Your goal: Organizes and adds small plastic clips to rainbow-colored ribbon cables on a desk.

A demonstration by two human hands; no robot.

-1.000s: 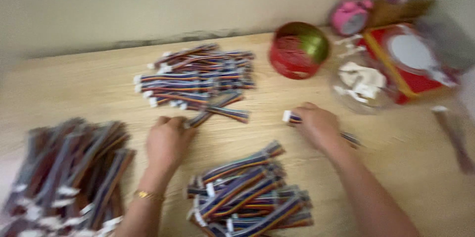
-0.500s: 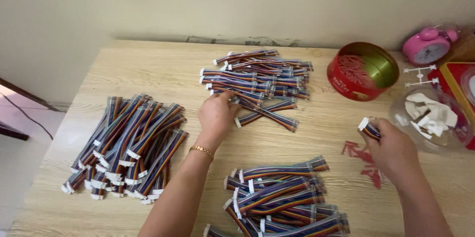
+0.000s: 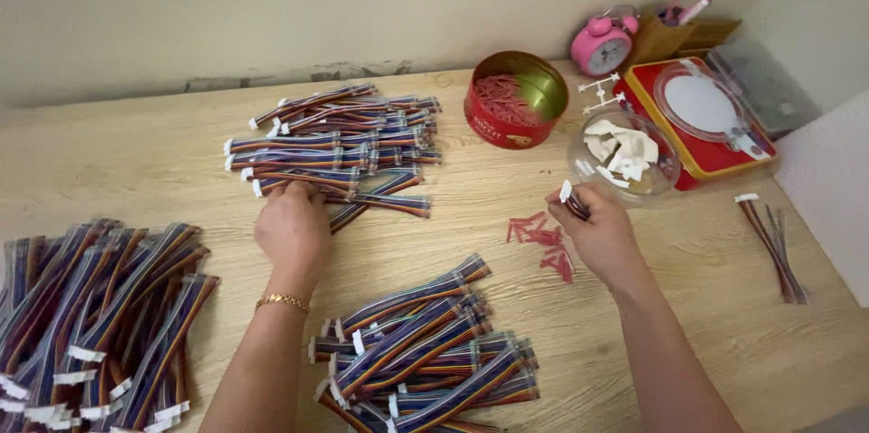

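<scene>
Sorting station, head view. Left hand (image 3: 291,229) lies palm-down on the near edge of the far cable pile (image 3: 339,148), fingers curled into the bundles; whether they actually pinch one cannot be told, since the knuckles hide the tips. Right hand (image 3: 602,234) is closed around a short ribbon cable (image 3: 572,202), its white connector end poking up past the thumb, held just short of the clear bowl (image 3: 625,157).

Layout reads as zones: three stacks of rainbow ribbon cables w/ white plugs, i.e. far pile at centre, left pile (image 3: 95,315) well apart at the table's edge, near pile (image 3: 425,352) between the forearms. Keeping them separate likely marks different batches. Small parts sit to the right, within reach of the right hand: bowl w/ white plastic pieces, red round tin (image 3: 514,100) holding red bits, scattered red clips (image 3: 543,241) on the wooden table (image 3: 136,161) just left of the right hand. Loose thin wires (image 3: 774,243) lie further right, apart. Behind: red box w/ round clear window (image 3: 706,116), pink alarm clock (image 3: 602,44), pen holder (image 3: 665,30), all pushed to the back corner.
</scene>
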